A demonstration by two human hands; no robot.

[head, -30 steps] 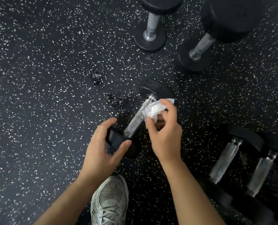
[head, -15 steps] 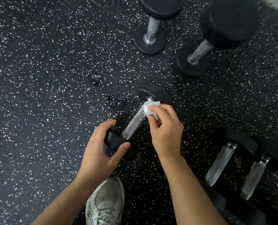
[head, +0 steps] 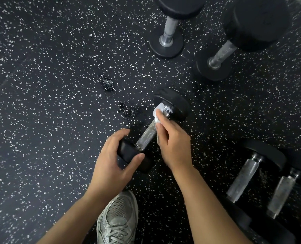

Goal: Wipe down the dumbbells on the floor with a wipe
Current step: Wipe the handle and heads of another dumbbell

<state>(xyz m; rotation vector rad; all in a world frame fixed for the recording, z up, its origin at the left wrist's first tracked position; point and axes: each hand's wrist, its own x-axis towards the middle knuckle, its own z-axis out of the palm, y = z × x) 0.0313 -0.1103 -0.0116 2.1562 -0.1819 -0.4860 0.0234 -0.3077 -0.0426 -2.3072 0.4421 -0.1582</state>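
Observation:
A small dumbbell [head: 147, 135] with black ends and a knurled metal handle lies on the speckled floor in the middle of the view. My left hand [head: 112, 164] grips its near black end. My right hand [head: 174, 143] holds a crumpled white wipe [head: 157, 113] and presses it on the far part of the handle, close to the far black end [head: 174, 103]. Most of the wipe is hidden under my fingers.
Two larger dumbbells [head: 171, 30] [head: 223, 51] lie at the top right. Two more dumbbells [head: 243, 176] [head: 281, 192] rest at the lower right. A grey sneaker [head: 118, 221] stands at the bottom centre. Dark wet-looking spots [head: 108, 84] mark the black speckled floor [head: 40, 103].
My right hand has folded the wipe tighter and slid it along the handle toward the far end. My left hand has kept its grip on the near end.

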